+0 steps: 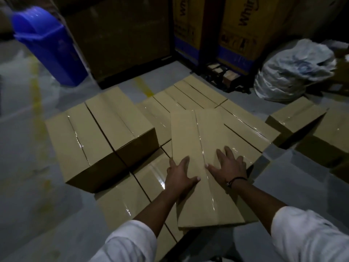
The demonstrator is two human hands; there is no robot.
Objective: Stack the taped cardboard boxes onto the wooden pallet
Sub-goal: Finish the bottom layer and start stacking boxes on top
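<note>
White sleeves (132,241) sit nearest. Both hands lie flat and open, fingers spread, on the taped top box (188,133), gripping nothing: the left hand (180,173) on its left half, the right hand (229,165) just right of its glossy tape seam. The top box rests on a lower layer of taped boxes (120,201). Just left of the top box, a pair of boxes (79,140) sits side by side. Right of it, a separate box (296,118) stands on the grey floor (28,167). Beyond the top box rise tall cartons (238,25), with a blue bin (49,50) far left and a white bag (294,69) far right.
</note>
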